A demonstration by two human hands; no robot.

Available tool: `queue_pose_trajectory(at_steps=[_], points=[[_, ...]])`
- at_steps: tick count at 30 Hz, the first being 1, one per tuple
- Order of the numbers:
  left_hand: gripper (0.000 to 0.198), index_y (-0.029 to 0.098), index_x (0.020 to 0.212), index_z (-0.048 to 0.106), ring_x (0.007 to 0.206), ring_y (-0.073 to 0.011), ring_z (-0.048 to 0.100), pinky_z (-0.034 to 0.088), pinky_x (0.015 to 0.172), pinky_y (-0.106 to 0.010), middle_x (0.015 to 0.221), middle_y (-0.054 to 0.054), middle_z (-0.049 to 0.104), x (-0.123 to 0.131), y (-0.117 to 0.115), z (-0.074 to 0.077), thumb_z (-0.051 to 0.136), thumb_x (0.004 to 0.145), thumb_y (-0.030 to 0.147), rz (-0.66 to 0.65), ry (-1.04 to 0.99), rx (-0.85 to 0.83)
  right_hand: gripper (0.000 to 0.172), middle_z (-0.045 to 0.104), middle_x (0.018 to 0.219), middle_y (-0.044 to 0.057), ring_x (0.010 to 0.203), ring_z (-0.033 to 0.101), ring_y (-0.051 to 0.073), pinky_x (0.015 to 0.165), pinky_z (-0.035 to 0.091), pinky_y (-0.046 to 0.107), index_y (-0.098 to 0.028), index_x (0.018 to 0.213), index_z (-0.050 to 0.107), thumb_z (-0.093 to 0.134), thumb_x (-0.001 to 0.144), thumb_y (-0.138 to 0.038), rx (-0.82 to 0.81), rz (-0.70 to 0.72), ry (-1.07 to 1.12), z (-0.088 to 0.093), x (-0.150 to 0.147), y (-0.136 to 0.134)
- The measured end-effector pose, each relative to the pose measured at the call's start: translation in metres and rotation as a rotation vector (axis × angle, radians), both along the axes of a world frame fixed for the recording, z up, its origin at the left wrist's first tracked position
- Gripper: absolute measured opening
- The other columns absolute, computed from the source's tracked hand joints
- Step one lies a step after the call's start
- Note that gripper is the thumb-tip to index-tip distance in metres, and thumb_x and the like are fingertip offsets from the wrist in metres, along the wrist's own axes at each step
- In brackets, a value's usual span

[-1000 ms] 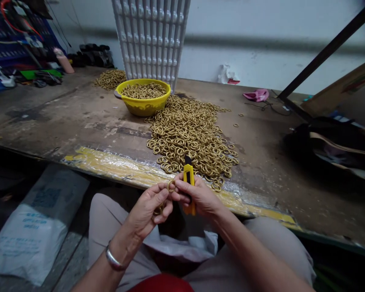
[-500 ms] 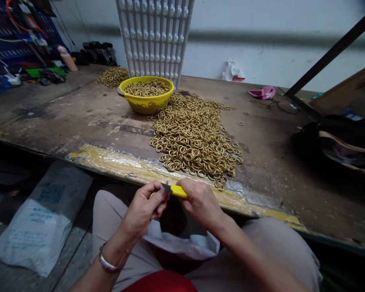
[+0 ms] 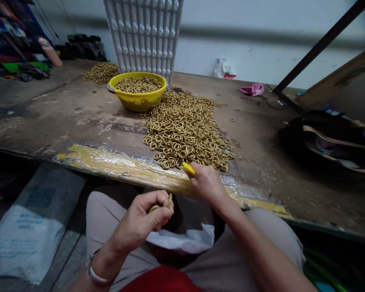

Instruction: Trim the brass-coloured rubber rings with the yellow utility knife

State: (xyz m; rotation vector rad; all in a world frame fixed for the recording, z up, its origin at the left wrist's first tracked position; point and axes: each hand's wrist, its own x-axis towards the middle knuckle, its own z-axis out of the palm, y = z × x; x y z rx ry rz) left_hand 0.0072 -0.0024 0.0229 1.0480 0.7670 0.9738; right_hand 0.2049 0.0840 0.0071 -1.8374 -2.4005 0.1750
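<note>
Brass-coloured rings (image 3: 187, 125) lie in a wide heap on the worn table. My left hand (image 3: 149, 215), a bracelet on its wrist, is closed on a few such rings above my lap; one ring (image 3: 170, 200) stands up between thumb and forefinger. My right hand (image 3: 208, 182) is closed round a yellow-handled knife (image 3: 189, 168) at the front edge of the heap. The knife's dark blade end points toward the rings and is hard to make out against them. Below the hands, an open white bag (image 3: 185, 239) sits between my knees.
A yellow basin (image 3: 140, 101) full of rings stands behind the heap, with a smaller ring pile (image 3: 101, 72) to its left. Yellow tape (image 3: 118, 166) covers the table's front edge. A black bag (image 3: 325, 142) lies at the right. On the floor at left is a white sack (image 3: 33, 227).
My right hand has drawn the knife away from the left hand and moved it forward to the heap. My left hand has lowered slightly, still holding rings. The view has shifted right.
</note>
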Motion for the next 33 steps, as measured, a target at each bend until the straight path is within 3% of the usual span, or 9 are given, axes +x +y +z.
queue_pose_trajectory(at_steps=[4,8,10,12,15,19,22,25,33], points=[[0.036,0.016,0.067,0.043,0.043,-0.0040,0.027,0.014,0.037,-0.016,0.058,0.004,0.041,-0.001,0.006,-0.020,0.063,0.084,0.041,0.049,-0.185,-0.219,0.017,0.068,0.079,0.005,0.069,0.060,0.017,0.059,0.029,0.026,-0.019,0.077,0.061,0.053,0.087,-0.029,-0.007,-0.058,0.026,-0.003,0.006,0.008],[0.018,0.018,0.086,0.050,0.043,-0.0043,0.031,0.016,0.036,-0.014,0.061,0.003,0.046,-0.004,0.008,-0.034,0.063,0.083,0.030,0.103,-0.317,-0.331,0.011,0.068,0.086,0.007,0.072,0.060,0.017,0.060,0.030,0.026,-0.018,0.081,0.062,0.054,0.086,-0.024,-0.013,-0.041,-0.062,-0.014,-0.001,0.011],[0.024,0.018,0.098,0.052,0.045,-0.0056,0.037,0.018,0.035,-0.014,0.065,0.001,0.050,-0.004,0.009,-0.036,0.062,0.081,0.031,0.073,-0.371,-0.387,0.012,0.068,0.086,0.008,0.072,0.060,0.017,0.059,0.031,0.026,-0.017,0.082,0.063,0.052,0.086,-0.020,-0.017,-0.037,-0.079,-0.018,-0.004,0.012],[0.028,0.015,0.096,0.054,0.048,-0.0061,0.043,0.019,0.035,-0.013,0.071,-0.002,0.053,-0.002,0.011,-0.038,0.063,0.080,0.036,0.059,-0.369,-0.445,0.012,0.067,0.084,0.008,0.071,0.059,0.016,0.058,0.031,0.025,-0.016,0.081,0.063,0.051,0.084,-0.017,-0.032,-0.034,-0.061,-0.018,-0.005,0.014],[0.030,0.013,0.080,0.053,0.046,-0.0034,0.040,0.017,0.033,-0.011,0.067,0.000,0.051,0.002,0.016,-0.041,0.068,0.079,0.039,0.097,-0.258,-0.469,0.010,0.062,0.073,0.004,0.064,0.054,0.013,0.057,0.031,0.023,-0.015,0.073,0.060,0.053,0.080,-0.017,-0.089,-0.009,0.134,-0.012,-0.003,0.012],[0.036,0.017,0.105,0.053,0.042,-0.0032,0.039,0.018,0.032,-0.010,0.066,0.003,0.053,0.007,0.021,-0.043,0.069,0.079,0.037,0.214,-0.089,-0.362,0.022,0.040,0.055,-0.005,0.050,0.035,0.007,0.050,0.026,0.020,-0.016,0.063,0.051,0.050,0.082,-0.027,-0.470,0.195,0.690,0.003,0.001,0.004],[0.032,0.016,0.103,0.053,0.039,-0.0017,0.038,0.018,0.032,-0.010,0.069,0.001,0.058,0.007,0.022,-0.041,0.065,0.083,0.038,0.135,-0.085,-0.339,0.024,0.035,0.056,-0.007,0.050,0.029,0.006,0.049,0.024,0.019,-0.016,0.065,0.049,0.052,0.083,-0.032,-0.686,0.348,0.914,0.011,0.000,-0.002],[0.027,0.013,0.085,0.054,0.036,-0.0002,0.035,0.018,0.032,-0.011,0.065,0.001,0.058,0.007,0.021,-0.038,0.065,0.083,0.037,0.053,-0.156,-0.389,0.029,0.037,0.058,-0.006,0.053,0.030,0.006,0.050,0.025,0.020,-0.015,0.067,0.051,0.058,0.082,-0.039,-0.722,0.386,1.006,0.013,-0.002,-0.004],[0.024,0.011,0.083,0.064,0.037,-0.0003,0.038,0.020,0.033,-0.011,0.071,-0.003,0.061,0.003,0.016,-0.026,0.071,0.078,0.034,-0.034,-0.284,-0.471,0.033,0.049,0.065,-0.002,0.060,0.042,0.009,0.058,0.034,0.021,-0.013,0.073,0.059,0.056,0.086,-0.043,-0.613,0.432,1.052,0.013,-0.010,-0.012]])
